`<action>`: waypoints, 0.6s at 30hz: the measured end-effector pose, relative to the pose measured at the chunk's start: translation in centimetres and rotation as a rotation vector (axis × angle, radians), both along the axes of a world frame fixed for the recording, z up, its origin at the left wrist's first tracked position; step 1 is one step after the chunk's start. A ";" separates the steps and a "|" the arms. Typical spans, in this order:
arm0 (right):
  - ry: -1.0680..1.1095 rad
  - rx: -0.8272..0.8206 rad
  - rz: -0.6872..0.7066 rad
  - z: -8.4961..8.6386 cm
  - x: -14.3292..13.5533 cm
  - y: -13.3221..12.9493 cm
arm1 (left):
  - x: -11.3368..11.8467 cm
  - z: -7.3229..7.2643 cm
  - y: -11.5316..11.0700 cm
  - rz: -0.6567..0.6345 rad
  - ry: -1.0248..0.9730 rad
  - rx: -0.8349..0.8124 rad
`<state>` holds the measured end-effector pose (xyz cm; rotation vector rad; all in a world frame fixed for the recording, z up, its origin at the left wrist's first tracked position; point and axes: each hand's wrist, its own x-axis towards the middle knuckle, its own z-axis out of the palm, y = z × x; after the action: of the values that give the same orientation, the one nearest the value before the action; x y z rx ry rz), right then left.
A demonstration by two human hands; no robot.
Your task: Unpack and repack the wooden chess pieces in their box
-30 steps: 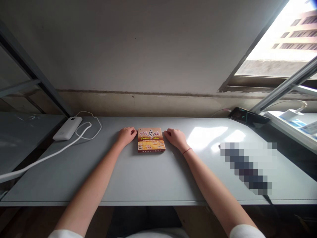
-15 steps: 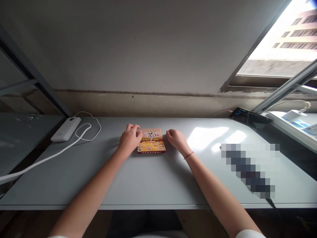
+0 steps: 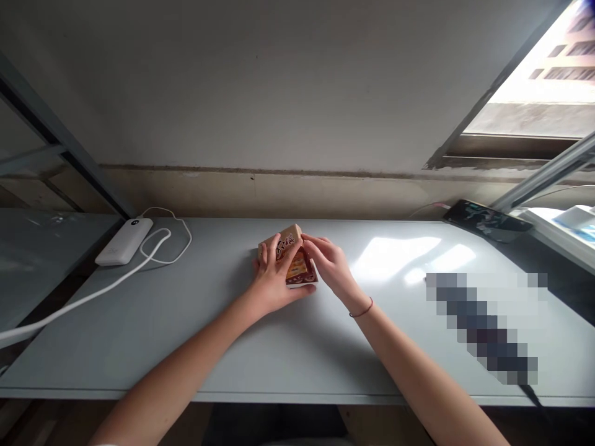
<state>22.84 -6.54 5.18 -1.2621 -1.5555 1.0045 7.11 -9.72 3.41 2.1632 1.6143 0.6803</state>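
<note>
1. The left hand [image 3: 274, 284] spread wide across a small box [image 3: 300, 270], its fingers over the printed top and its thumb stretched along the near edge, holding the box.
2. The right hand [image 3: 333, 265] stayed narrow, thumb and fingers drawn together at the box's right side, by the far corner; whether they pinched it, I could not tell.
3. The box sat between the two hands, askew to the front edge of the grey counter [image 3: 242, 365], showing dark lettering on tan above a yellow and reddish-brown picture. Whether it lay flat or was slightly raised was unclear from where I stood.
4. A thin red bracelet [image 3: 367, 310] circled the wrist behind the right hand.
5. Well apart to the left of the left hand lay a white device with rounded corners [image 3: 121, 246], a thick white cable [image 3: 93, 298] running past it.
6. To the right of the right hand, patches of sunlight [image 3: 395, 255] brightened the counter; farther out stood a dark, phone-like device [image 3: 486, 220], and nearer the person lay a long dark item [image 3: 486, 334], obscured by pixelation.
7. Beyond both hands rose a grey wall [image 3: 279, 93], with a window [image 3: 530, 118] far to their right.
</note>
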 end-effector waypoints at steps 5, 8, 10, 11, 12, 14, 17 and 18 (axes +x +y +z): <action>0.037 0.119 0.055 0.3 -0.1 -0.1 | -0.4 2.0 0.2 0.110 -0.145 0.344; -0.155 0.133 -0.095 -0.7 0.4 0.7 | -2.0 4.1 0.6 0.221 -0.079 0.452; -0.351 0.067 -0.108 -1.5 0.7 1.3 | -3.4 5.7 0.8 0.300 0.021 0.418; -0.439 0.031 -0.095 -1.8 0.8 1.5 | -4.2 6.5 0.8 0.324 0.070 0.391; -0.513 0.005 -0.083 -2.1 0.9 1.7 | -4.9 7.2 0.8 0.340 0.120 0.351; -0.606 -0.021 -0.074 -2.4 0.9 1.9 | -6.3 8.3 0.7 0.359 0.215 0.236; -0.643 -0.050 -0.075 -2.4 0.9 1.9 | -7.9 8.7 0.7 0.398 0.317 0.083; -0.637 -0.067 -0.067 -2.3 0.9 2.0 | -8.2 8.5 0.8 0.420 0.363 0.042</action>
<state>23.77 -4.56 2.89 -1.7821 -1.9398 0.6381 -1.10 -8.94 11.88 2.0810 2.3016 0.4489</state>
